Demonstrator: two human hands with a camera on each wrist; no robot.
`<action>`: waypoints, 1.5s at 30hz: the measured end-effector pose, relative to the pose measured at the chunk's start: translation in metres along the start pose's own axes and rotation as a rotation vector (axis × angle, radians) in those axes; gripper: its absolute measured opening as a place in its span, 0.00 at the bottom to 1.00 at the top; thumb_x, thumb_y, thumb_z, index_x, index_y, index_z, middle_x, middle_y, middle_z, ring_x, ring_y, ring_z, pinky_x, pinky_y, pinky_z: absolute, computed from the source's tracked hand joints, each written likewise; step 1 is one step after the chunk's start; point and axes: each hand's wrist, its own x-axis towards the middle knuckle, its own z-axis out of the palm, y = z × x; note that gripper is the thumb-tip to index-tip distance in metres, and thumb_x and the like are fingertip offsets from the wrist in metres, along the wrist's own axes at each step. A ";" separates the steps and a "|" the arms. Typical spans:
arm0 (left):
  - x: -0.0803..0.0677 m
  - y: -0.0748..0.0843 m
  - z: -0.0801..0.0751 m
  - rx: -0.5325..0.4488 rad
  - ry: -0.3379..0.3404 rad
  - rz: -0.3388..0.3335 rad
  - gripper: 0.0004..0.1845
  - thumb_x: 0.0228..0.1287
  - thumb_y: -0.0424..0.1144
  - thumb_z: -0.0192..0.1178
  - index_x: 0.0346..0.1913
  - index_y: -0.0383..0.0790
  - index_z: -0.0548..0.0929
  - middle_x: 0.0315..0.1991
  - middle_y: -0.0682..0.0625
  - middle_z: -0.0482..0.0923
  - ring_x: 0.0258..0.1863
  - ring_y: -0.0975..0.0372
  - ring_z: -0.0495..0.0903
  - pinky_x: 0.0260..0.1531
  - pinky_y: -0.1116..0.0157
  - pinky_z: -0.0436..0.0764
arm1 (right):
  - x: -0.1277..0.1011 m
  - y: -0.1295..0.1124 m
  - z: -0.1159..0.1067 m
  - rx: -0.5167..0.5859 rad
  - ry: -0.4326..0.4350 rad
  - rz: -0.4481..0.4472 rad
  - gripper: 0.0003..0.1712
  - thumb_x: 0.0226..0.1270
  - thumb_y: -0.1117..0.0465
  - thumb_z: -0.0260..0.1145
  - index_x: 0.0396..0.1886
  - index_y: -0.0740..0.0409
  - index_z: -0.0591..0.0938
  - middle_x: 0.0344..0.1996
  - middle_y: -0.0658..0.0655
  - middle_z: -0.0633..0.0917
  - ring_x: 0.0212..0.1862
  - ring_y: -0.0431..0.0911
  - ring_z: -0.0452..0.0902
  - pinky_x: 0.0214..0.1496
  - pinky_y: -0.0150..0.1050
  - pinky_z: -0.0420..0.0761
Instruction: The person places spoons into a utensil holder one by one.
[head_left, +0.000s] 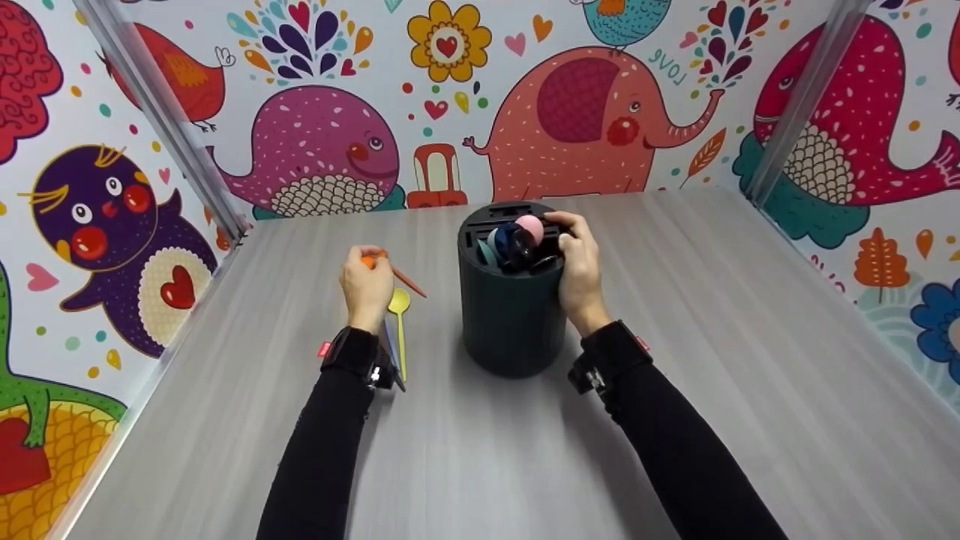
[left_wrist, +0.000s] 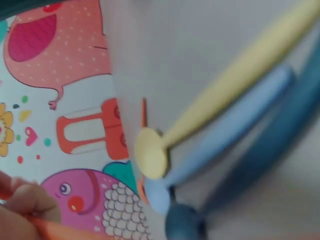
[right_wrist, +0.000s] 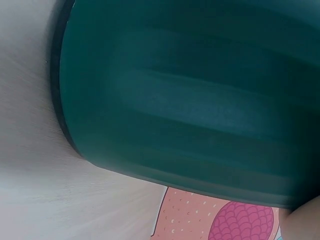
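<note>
Orange utensil (left_wrist: 65,229) within left hand's (head_left: 367,286) grip

Bright, diffuse light, soft shadows on the table (head_left: 697,300), left wrist view seemingly out of focus

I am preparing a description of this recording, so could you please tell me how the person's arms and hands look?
Both arms have long black sleeves. Each wrist has a wide black strap with a small red tag and a dark device with silvery parts. The left hand and right hand wear no gloves.
</note>
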 end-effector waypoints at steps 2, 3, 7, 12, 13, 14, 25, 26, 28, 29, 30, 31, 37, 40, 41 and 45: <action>-0.003 0.008 0.001 -0.051 0.016 -0.020 0.10 0.67 0.32 0.57 0.47 0.32 0.83 0.39 0.39 0.84 0.37 0.51 0.81 0.38 0.63 0.75 | 0.000 0.000 0.000 0.001 -0.005 -0.003 0.25 0.65 0.63 0.46 0.55 0.70 0.79 0.53 0.64 0.80 0.53 0.47 0.75 0.60 0.38 0.69; -0.005 0.013 0.002 -0.076 0.020 -0.021 0.09 0.67 0.32 0.59 0.46 0.33 0.83 0.37 0.40 0.84 0.35 0.54 0.81 0.36 0.65 0.75 | 0.000 0.000 0.000 0.000 -0.007 -0.003 0.25 0.65 0.63 0.46 0.55 0.70 0.79 0.53 0.64 0.80 0.53 0.47 0.75 0.60 0.38 0.69; -0.012 0.034 0.004 -0.158 0.005 0.036 0.06 0.66 0.35 0.65 0.37 0.34 0.84 0.26 0.46 0.81 0.23 0.61 0.78 0.24 0.70 0.74 | 0.000 0.000 -0.001 -0.009 -0.007 -0.005 0.25 0.65 0.63 0.46 0.55 0.69 0.79 0.53 0.63 0.81 0.54 0.47 0.75 0.60 0.37 0.69; -0.016 0.056 0.007 -0.197 -0.007 0.122 0.14 0.64 0.37 0.69 0.25 0.41 0.74 0.21 0.52 0.70 0.19 0.64 0.69 0.20 0.69 0.67 | 0.000 -0.001 -0.003 -0.011 -0.005 -0.008 0.25 0.65 0.63 0.45 0.55 0.69 0.79 0.53 0.63 0.81 0.54 0.47 0.75 0.60 0.38 0.69; -0.017 0.061 0.008 -0.210 -0.012 0.127 0.15 0.64 0.37 0.68 0.25 0.42 0.73 0.21 0.52 0.68 0.19 0.64 0.68 0.20 0.69 0.67 | 0.000 -0.001 -0.003 -0.011 -0.005 -0.005 0.25 0.65 0.63 0.45 0.55 0.69 0.79 0.53 0.63 0.81 0.54 0.47 0.75 0.60 0.38 0.69; -0.017 0.065 0.007 -0.223 -0.018 0.130 0.16 0.64 0.37 0.68 0.24 0.43 0.72 0.20 0.53 0.67 0.19 0.64 0.67 0.20 0.69 0.66 | -0.001 -0.001 -0.003 -0.010 -0.005 -0.002 0.25 0.65 0.63 0.45 0.56 0.69 0.79 0.53 0.63 0.80 0.54 0.47 0.75 0.60 0.38 0.69; -0.038 0.129 -0.007 -0.402 -0.154 0.175 0.15 0.64 0.32 0.63 0.22 0.44 0.70 0.21 0.52 0.65 0.21 0.64 0.65 0.21 0.68 0.64 | -0.003 -0.001 -0.002 -0.010 -0.004 0.000 0.25 0.65 0.63 0.45 0.55 0.68 0.80 0.53 0.62 0.81 0.54 0.47 0.75 0.61 0.38 0.69; -0.038 0.136 -0.008 -0.422 -0.159 0.193 0.16 0.64 0.31 0.62 0.22 0.44 0.70 0.21 0.53 0.65 0.21 0.64 0.65 0.21 0.69 0.64 | -0.003 -0.001 -0.002 -0.008 -0.005 0.001 0.25 0.65 0.63 0.45 0.55 0.68 0.79 0.53 0.62 0.81 0.54 0.47 0.75 0.61 0.38 0.69; -0.039 0.150 -0.013 -0.455 -0.169 0.240 0.16 0.64 0.29 0.62 0.22 0.45 0.70 0.21 0.52 0.65 0.21 0.64 0.66 0.21 0.69 0.65 | -0.003 -0.001 -0.002 -0.002 -0.005 0.002 0.25 0.65 0.64 0.45 0.55 0.69 0.79 0.53 0.63 0.81 0.54 0.47 0.75 0.60 0.38 0.69; -0.040 0.156 -0.015 -0.459 -0.171 0.269 0.16 0.64 0.29 0.62 0.22 0.45 0.70 0.21 0.52 0.65 0.21 0.63 0.66 0.21 0.68 0.65 | -0.003 -0.001 -0.002 0.003 -0.004 0.003 0.25 0.65 0.64 0.45 0.55 0.69 0.79 0.53 0.63 0.81 0.54 0.47 0.75 0.60 0.38 0.69; -0.040 0.163 -0.018 -0.460 -0.172 0.300 0.16 0.65 0.29 0.61 0.22 0.45 0.70 0.20 0.52 0.65 0.20 0.63 0.66 0.21 0.68 0.65 | -0.003 -0.001 -0.002 0.007 -0.002 0.006 0.25 0.65 0.64 0.45 0.55 0.69 0.79 0.53 0.63 0.81 0.53 0.47 0.75 0.60 0.38 0.69; -0.041 0.170 -0.021 -0.463 -0.174 0.327 0.16 0.65 0.29 0.61 0.22 0.44 0.70 0.21 0.52 0.65 0.20 0.62 0.66 0.21 0.68 0.65 | -0.003 -0.001 -0.002 0.010 -0.001 0.009 0.25 0.64 0.64 0.45 0.55 0.69 0.79 0.53 0.63 0.81 0.53 0.47 0.75 0.60 0.38 0.69; -0.045 0.204 -0.039 -0.479 -0.183 0.444 0.15 0.66 0.30 0.61 0.23 0.44 0.70 0.22 0.51 0.66 0.21 0.60 0.67 0.21 0.67 0.66 | -0.001 -0.001 -0.001 0.019 -0.010 0.017 0.25 0.64 0.64 0.45 0.56 0.69 0.79 0.53 0.63 0.80 0.53 0.47 0.74 0.60 0.38 0.69; -0.046 0.218 -0.043 -0.511 -0.178 0.478 0.16 0.66 0.30 0.61 0.22 0.45 0.70 0.21 0.51 0.65 0.20 0.60 0.65 0.21 0.67 0.64 | 0.000 -0.001 -0.001 0.015 -0.013 0.009 0.25 0.65 0.64 0.45 0.55 0.69 0.79 0.53 0.63 0.80 0.53 0.48 0.74 0.60 0.38 0.69; -0.046 0.222 -0.043 -0.532 -0.176 0.480 0.16 0.66 0.30 0.61 0.22 0.45 0.70 0.20 0.52 0.64 0.20 0.60 0.65 0.21 0.67 0.63 | 0.000 -0.002 -0.001 0.012 -0.012 0.007 0.25 0.65 0.64 0.45 0.55 0.69 0.79 0.53 0.63 0.81 0.53 0.48 0.75 0.60 0.38 0.69; -0.047 0.237 -0.042 -0.645 -0.181 0.467 0.15 0.68 0.30 0.59 0.24 0.45 0.70 0.20 0.54 0.63 0.19 0.62 0.63 0.20 0.67 0.61 | 0.000 0.000 -0.001 0.007 -0.011 0.005 0.25 0.65 0.64 0.46 0.55 0.69 0.79 0.53 0.63 0.81 0.53 0.48 0.75 0.60 0.38 0.69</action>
